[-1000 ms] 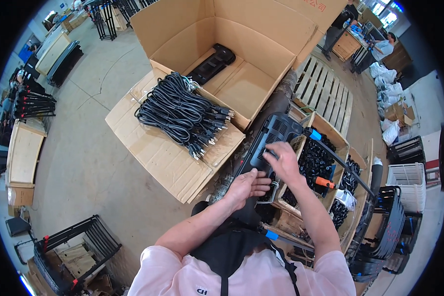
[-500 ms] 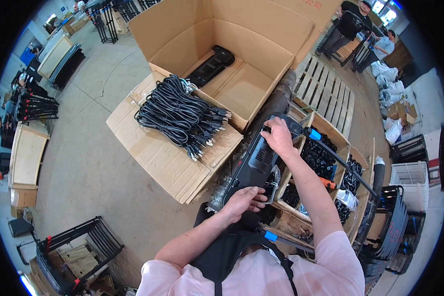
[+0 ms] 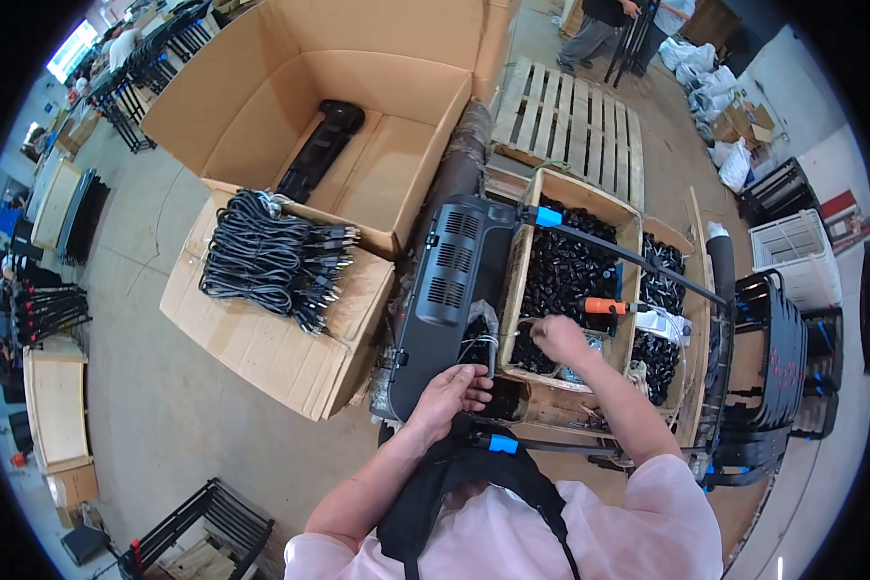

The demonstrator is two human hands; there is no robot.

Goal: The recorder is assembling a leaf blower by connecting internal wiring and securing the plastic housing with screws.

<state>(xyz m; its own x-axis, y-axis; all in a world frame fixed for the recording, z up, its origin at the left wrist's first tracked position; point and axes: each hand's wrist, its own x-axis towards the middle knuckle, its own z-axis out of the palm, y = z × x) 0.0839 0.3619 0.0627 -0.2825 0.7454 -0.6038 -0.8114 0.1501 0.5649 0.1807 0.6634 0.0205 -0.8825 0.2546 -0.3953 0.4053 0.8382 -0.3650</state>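
A long black plastic housing [image 3: 445, 271] with slotted vents lies in front of me, its vented face up. My left hand [image 3: 447, 396] is at its near right edge, fingers loosely spread, beside a clear plastic bag [image 3: 481, 333] holding what look like bent metal pieces. I see nothing gripped in that hand. My right hand [image 3: 563, 340] is over the near compartment of a wooden parts box [image 3: 519, 280], its fingers curled in. Whatever is between those fingers is hidden. Small black parts [image 3: 570, 253] fill the box's larger compartment.
A bundle of black cables [image 3: 271, 256] rests on a carton flap left of the housing. Behind it, an open carton [image 3: 396, 198] holds another black part [image 3: 324, 145]. An orange-handled tool [image 3: 604, 305] lies across the parts box. A black bar [image 3: 638, 256] crosses the box; a wooden pallet [image 3: 570, 116] lies beyond.
My right hand has left the housing's far end and moved to the parts box. The housing now shows its vented face more fully. My left hand stays beside it; the whole view has turned.
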